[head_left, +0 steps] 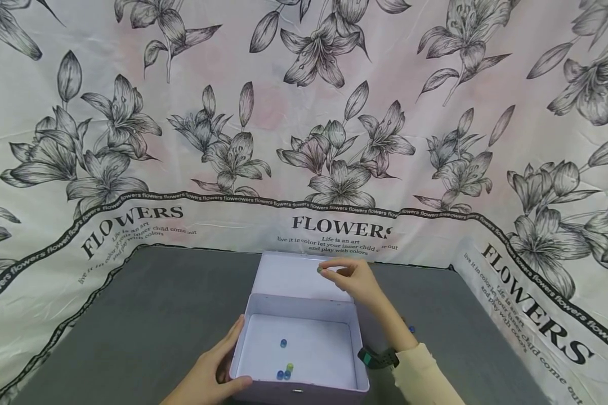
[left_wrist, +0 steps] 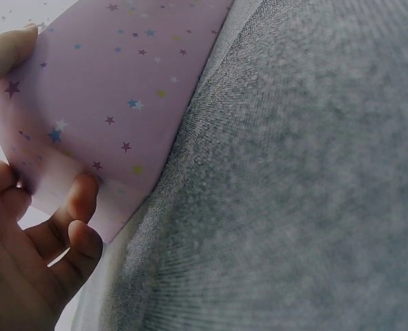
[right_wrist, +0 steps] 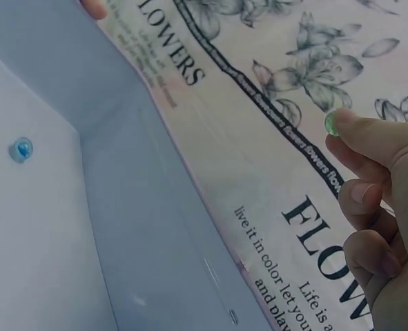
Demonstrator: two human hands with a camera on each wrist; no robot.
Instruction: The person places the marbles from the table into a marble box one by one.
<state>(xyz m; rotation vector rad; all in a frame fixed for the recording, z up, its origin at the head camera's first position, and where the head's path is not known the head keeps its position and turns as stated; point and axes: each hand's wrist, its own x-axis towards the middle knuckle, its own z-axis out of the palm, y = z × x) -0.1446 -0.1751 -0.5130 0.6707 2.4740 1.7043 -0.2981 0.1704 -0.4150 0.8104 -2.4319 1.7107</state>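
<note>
A hinged box (head_left: 324, 346), pale inside, stands with its lid (head_left: 286, 275) tipped back. Its outer wall (left_wrist: 114, 89) is pink with small stars in the left wrist view. My left hand (head_left: 217, 363) grips its near left corner, thumb over the rim and fingers along the side. Above the lid, my right hand (head_left: 353, 279) pinches a green glass marble (right_wrist: 331, 124) between thumb and forefinger. Inside the box, a blue marble (head_left: 284, 343) lies apart, while a yellow-green marble (head_left: 290, 367) and two blue marbles (head_left: 280, 374) sit together near the front wall.
Beyond my right forearm, a blue marble (head_left: 411, 329) rests on the dark grey tabletop (head_left: 182, 304), partly beside the arm. A flower-printed cloth (head_left: 223, 219) hangs behind and along both sides. A dark band (head_left: 377, 358) is on my right wrist.
</note>
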